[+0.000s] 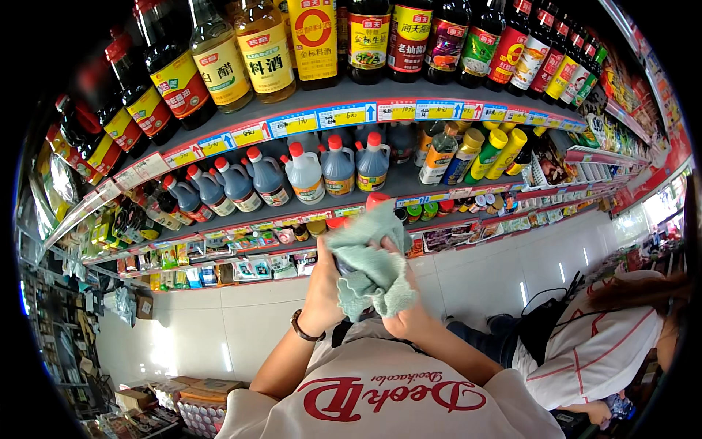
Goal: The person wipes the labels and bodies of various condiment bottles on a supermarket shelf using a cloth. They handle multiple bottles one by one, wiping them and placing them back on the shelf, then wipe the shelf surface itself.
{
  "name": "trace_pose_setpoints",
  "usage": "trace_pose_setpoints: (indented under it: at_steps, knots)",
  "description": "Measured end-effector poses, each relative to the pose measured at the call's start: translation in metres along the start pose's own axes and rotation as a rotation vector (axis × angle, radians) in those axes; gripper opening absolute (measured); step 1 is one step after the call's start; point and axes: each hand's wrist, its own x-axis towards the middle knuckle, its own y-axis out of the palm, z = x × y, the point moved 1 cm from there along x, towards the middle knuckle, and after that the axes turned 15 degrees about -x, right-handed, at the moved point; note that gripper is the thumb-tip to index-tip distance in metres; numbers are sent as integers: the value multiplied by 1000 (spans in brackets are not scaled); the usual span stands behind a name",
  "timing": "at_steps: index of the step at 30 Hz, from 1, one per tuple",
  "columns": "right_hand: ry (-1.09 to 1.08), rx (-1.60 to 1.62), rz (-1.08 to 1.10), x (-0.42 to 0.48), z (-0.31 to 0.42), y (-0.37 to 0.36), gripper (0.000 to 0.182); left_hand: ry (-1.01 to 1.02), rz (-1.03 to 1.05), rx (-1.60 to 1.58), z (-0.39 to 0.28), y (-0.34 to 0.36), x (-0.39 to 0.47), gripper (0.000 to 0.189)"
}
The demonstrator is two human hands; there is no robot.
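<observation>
A pale green cloth (pixel 373 263), blurred at its upper part, is bunched in front of my chest. My right hand (pixel 405 307) grips it, fingers curled over its folds. A red-capped bottle (pixel 377 201) shows above the cloth; most of its body is hidden. My left hand (pixel 323 291) closes around the bottle's other side, where a dark strip shows beside the cloth. Beyond both hands, the middle shelf holds a row of handled jugs (pixel 305 173) with red caps. To their right stand several yellow-capped bottles (pixel 491 151).
Soy sauce and cooking wine bottles (pixel 370 41) line the upper shelf, whose price-tag edge (pixel 340 115) curves across. Lower shelves carry jars and packets (pixel 258 269). At my right, another person (pixel 592 340) bends near goods. Cartons (pixel 203 406) sit on the tiled floor (pixel 247 318) at lower left.
</observation>
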Motion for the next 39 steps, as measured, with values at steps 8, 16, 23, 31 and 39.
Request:
trace_pose_setpoints:
  at_steps: [8,16,23,31,39]
  knots:
    - [-235,-634,-96,0,-19,-12,35,-174,-133,-487,-21,13,8,86]
    - [654,198,-169,24,-1,-21,45,-105,9,-256,-21,9,12,85]
    - [789,677,-22,-2,-28,-11,51,-125,-121,-228,-24,11,12,89]
    - [948,1355,-77,-22,-58,-10,50,155,49,-69,-2,26,9,103]
    - [960,1185,-149,-27,-93,-48,49,143,256,266,-42,35,30,73]
